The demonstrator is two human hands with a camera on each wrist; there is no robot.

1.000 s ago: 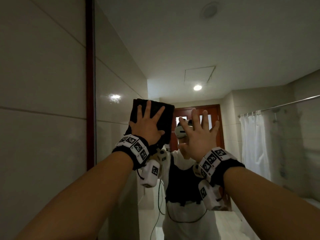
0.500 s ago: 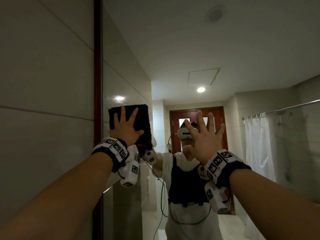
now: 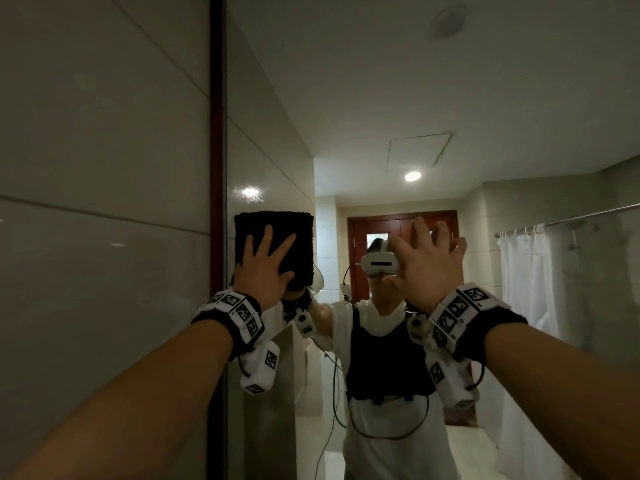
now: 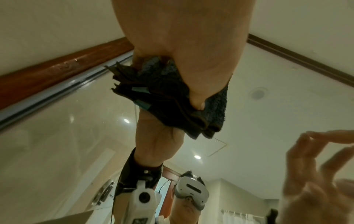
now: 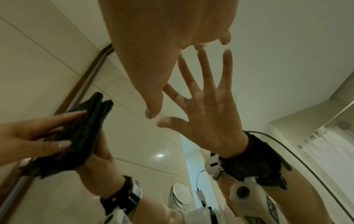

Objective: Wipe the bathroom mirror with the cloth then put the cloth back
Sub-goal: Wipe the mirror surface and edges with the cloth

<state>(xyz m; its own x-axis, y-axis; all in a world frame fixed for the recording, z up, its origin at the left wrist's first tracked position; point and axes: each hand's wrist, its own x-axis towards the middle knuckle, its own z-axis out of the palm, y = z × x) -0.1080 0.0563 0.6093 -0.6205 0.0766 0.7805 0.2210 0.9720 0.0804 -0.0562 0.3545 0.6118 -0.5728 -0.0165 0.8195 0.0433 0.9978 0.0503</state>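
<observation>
Your left hand [image 3: 263,271] presses the folded dark cloth [image 3: 277,237] flat on the mirror [image 3: 346,98] near its left edge, fingers spread; your right hand [image 3: 427,268] rests open-fingered on the glass beside it.

No readable text or numbers; wrist bands [image 3: 242,315] carry only black-and-white square marker patterns

Glossy tiled wall [image 3: 104,168] at left; reflected: white shower curtain [image 3: 530,289] on rail [image 3: 571,219], red-brown door [image 3: 398,225], lit ceiling lamp [image 3: 412,176].
</observation>
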